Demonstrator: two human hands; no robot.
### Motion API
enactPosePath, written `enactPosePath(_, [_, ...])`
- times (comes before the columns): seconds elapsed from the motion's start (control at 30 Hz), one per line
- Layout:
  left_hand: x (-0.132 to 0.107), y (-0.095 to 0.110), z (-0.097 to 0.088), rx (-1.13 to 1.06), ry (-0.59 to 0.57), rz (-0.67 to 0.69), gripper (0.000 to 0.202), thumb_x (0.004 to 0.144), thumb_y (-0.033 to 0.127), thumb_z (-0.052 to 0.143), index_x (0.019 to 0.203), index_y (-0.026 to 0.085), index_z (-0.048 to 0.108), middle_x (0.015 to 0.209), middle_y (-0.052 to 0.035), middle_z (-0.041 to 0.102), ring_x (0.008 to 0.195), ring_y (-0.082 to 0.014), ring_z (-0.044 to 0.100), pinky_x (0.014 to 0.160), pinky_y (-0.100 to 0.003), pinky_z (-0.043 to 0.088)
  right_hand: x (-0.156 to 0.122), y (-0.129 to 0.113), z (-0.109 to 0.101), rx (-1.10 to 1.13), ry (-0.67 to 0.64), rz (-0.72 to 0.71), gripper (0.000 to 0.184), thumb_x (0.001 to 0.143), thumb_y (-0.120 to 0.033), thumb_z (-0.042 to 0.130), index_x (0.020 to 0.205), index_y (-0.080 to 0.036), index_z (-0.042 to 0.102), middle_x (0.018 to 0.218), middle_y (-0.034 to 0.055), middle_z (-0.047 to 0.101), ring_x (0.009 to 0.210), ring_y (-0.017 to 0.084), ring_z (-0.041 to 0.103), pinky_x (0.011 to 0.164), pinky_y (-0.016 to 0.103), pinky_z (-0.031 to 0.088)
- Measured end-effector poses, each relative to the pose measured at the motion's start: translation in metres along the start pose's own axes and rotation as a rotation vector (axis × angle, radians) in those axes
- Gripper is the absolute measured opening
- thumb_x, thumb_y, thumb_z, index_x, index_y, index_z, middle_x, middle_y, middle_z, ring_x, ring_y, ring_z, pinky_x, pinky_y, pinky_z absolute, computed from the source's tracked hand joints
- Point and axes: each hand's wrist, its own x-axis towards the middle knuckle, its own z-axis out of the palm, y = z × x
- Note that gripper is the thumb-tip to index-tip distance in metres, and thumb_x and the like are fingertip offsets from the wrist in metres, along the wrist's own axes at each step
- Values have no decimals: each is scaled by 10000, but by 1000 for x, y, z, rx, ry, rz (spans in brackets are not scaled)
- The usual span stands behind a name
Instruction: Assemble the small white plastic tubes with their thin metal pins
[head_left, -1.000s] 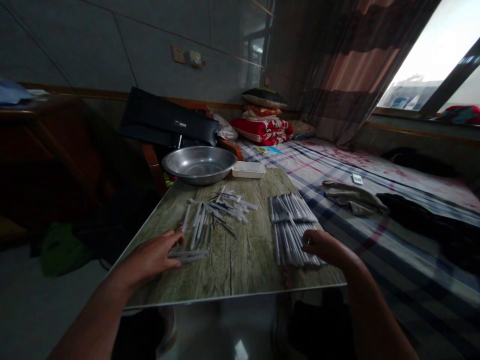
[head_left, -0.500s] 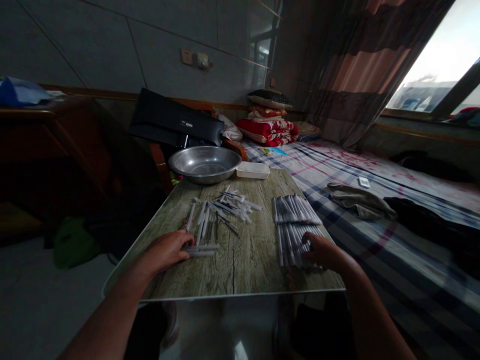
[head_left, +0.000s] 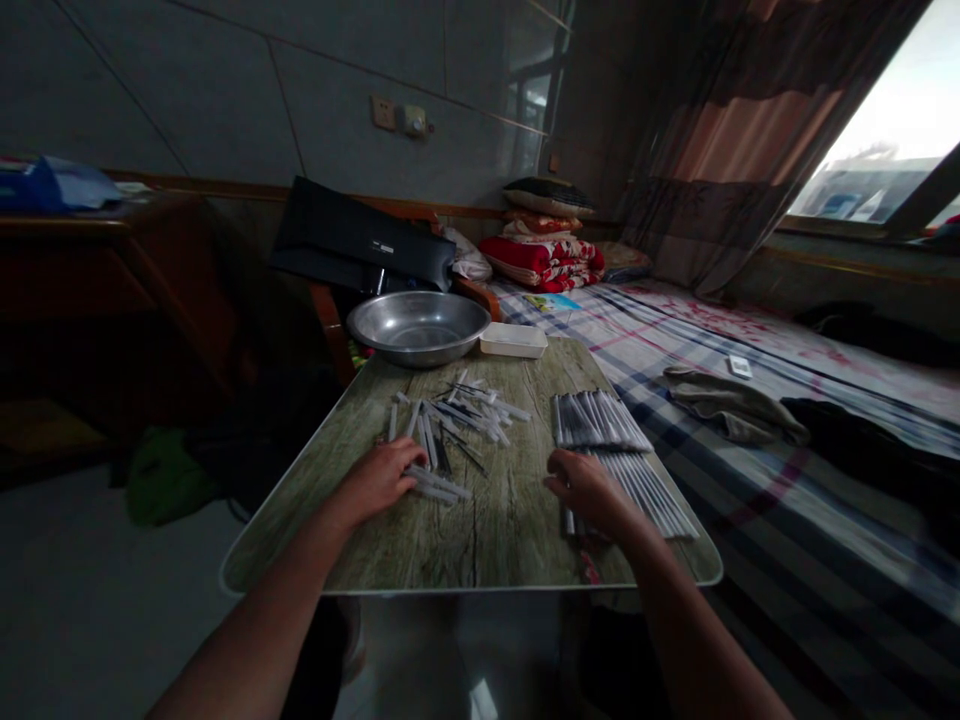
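Observation:
My left hand [head_left: 379, 478] is closed around the ends of a few translucent plastic tubes [head_left: 442, 487], low over the table's left half. Just beyond it lies a loose pile of similar tubes [head_left: 487, 412] mixed with thin dark rods [head_left: 466, 452]. On the right, slim tubes with dark ends lie side by side in a back row [head_left: 600, 420] and a front row [head_left: 651, 495]. My right hand [head_left: 589, 488] hovers over the left side of the front row and hides part of it. Its fingers are bent but apart, with nothing visible between them.
A wide metal basin [head_left: 420, 330] and a shallow white tray [head_left: 514, 342] stand at the back of the wood-patterned table [head_left: 517, 540]. Behind them leans a black monitor [head_left: 367, 240]. A bed with a checked sheet [head_left: 645, 350] adjoins the right side.
My left hand has shifted right and slightly forward with the tubes, which now point obliquely. My right hand has moved left across the front row. The view has turned slightly.

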Motion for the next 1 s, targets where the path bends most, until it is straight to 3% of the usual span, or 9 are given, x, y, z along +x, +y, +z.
enactPosePath(0.17, [3,-3,-5,-48,114,-68,205,744,143,496,886,198,633,950,-49,615,863,-192,589,815,-311,428,14,-54,33,31,-67,-188,133,825,-183,518,892,-173,633,917,68,648,816,167,596,701,245,363])
enactPosePath(0.3, [5,-1,-3,-70,117,-77,172,745,181,515,864,194,639,904,-47,642,835,-198,599,784,-307,427,27,-72,48,-4,-70,-148,204,859,-169,443,901,-184,643,971,81,635,836,175,605,714,255,383])
enactPosePath(0.43, [1,2,-3,-93,11,7,124,752,209,541,804,199,654,848,-38,658,801,-190,599,789,-306,417,39,-73,54,-26,-2,-67,225,864,-164,443,1002,-170,621,1035,108,617,927,202,589,780,273,401])
enactPosePath(0.6, [-10,5,-8,-74,-99,48,118,739,193,564,796,191,668,854,-41,649,812,-192,595,775,-301,409,51,-70,61,-33,9,-77,249,875,-185,463,1072,-184,615,1060,103,605,990,204,556,851,281,394])
enactPosePath(0.8, [-12,5,2,-1,-124,35,294,725,107,547,962,214,684,949,-57,662,891,-207,605,809,-302,410,59,-73,67,-69,-42,-67,275,856,-91,408,1008,-169,624,986,121,632,908,204,601,777,282,407])
enactPosePath(1.0, [-12,12,6,76,-145,11,178,714,121,528,801,195,664,874,-56,642,834,-205,600,745,-290,410,51,-61,59,-36,-72,-17,409,751,-74,489,1141,-153,584,943,126,665,847,224,628,707,292,408])
